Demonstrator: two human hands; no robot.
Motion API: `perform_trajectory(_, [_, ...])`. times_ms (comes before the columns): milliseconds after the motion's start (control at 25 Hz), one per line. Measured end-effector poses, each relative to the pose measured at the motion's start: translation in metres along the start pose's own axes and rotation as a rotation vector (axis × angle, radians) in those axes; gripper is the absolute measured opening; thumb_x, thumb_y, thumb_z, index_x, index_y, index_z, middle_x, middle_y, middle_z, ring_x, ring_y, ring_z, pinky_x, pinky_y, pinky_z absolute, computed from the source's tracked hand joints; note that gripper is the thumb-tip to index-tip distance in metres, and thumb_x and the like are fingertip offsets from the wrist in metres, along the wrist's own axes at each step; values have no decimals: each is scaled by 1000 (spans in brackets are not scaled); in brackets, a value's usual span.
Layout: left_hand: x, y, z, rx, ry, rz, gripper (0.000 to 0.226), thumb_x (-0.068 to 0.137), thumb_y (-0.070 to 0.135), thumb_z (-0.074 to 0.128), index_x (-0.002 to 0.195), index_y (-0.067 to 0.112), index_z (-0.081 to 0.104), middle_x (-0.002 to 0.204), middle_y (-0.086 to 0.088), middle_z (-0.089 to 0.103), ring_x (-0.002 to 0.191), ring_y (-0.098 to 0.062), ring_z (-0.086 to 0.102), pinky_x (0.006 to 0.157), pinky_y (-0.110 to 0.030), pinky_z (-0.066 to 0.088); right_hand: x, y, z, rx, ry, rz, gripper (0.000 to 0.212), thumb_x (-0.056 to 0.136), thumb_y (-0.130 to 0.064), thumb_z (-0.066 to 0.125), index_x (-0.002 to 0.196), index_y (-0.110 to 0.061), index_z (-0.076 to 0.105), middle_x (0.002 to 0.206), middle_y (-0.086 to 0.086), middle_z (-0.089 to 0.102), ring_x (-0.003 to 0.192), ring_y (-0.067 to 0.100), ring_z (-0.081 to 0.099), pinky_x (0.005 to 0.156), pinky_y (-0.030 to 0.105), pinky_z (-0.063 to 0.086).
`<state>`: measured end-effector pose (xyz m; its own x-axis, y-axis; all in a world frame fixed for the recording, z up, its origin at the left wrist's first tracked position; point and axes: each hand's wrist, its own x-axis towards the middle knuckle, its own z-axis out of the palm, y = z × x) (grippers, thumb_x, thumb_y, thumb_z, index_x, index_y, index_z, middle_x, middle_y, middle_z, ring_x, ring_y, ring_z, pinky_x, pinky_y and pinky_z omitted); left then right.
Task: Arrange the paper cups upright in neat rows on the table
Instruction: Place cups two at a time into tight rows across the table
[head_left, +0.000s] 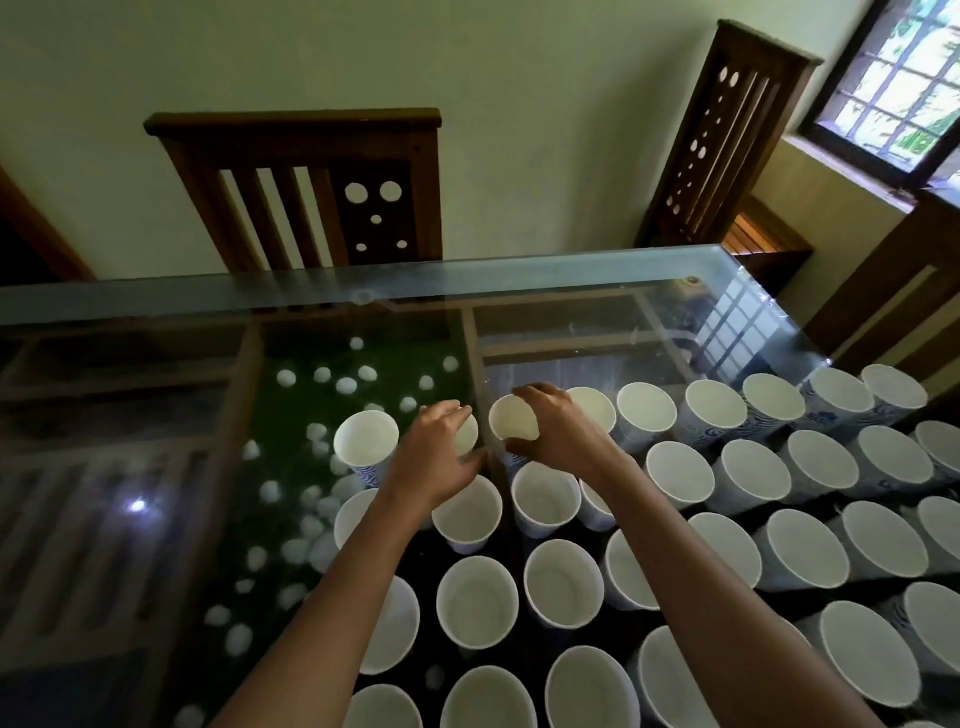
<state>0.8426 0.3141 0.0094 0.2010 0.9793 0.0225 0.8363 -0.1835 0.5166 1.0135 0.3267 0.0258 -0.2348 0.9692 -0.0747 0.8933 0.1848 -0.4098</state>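
Several white paper cups with blue print stand upright in rows on the glass table (156, 332), filling its near and right part. My left hand (434, 452) curls round a cup (466, 436) in the back row, mostly hidden by the hand. My right hand (553, 431) grips the neighbouring cup (511, 423) at its rim, fingers over the far edge and thumb on the near side. One more upright cup (366, 439) ends that row at the left.
Two wooden chairs (311, 192) (722, 150) stand behind the table's far edge against the wall. A window (898, 88) is at the top right. Under the glass, a wooden frame and white pebbles on green show through.
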Motion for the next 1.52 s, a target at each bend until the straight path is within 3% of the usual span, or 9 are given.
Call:
perform_trajectory(280, [20,65,28,-3,3,90,58,84,35,63,136,17,43,144,-2,40,133,-20,36,107,-33,30,-35,83,-47,-32,157,117,57,84,-25,67,135,-10,45,140,10,45,126,26,43,99,32,37])
perform_trajectory(520, [39,115,58,29,14,-37,65,82,39,65,138,15,41,145,-5,38,134,-23,33,108,-37,30,-41,138,-73,-109,39,109,70,80,-37,70,140,-20,37,145,4,40,131,23,39,101,36,39])
perform_trajectory(720, [47,128,75,50,-13,-109,70,82,41,65,140,16,36,148,-5,34,135,-24,30,109,-39,28,-30,148,-75,-69,-42,17,71,80,-35,71,140,-20,37,146,3,38,133,21,34,102,36,35])
perform_trajectory(920, [52,137,82,70,-24,-140,68,82,40,65,139,14,38,147,-4,36,133,-23,34,107,-36,29,-20,156,-64,9,-85,-51,69,74,-33,77,134,-18,46,141,3,45,127,22,41,99,34,38])
perform_trajectory(1360, [53,137,88,71,-1,-158,65,82,37,66,138,16,40,147,-5,34,132,-25,35,107,-38,31,-19,163,-65,19,-90,-78,75,73,-34,78,136,-17,42,142,4,44,126,24,44,98,38,41])
perform_trajectory(1520, [49,139,86,56,30,-153,63,83,38,64,138,18,40,148,-4,34,133,-24,34,107,-38,31,-32,159,-73,38,-8,-67,75,75,-35,75,139,-19,38,144,3,40,129,24,39,99,37,40])
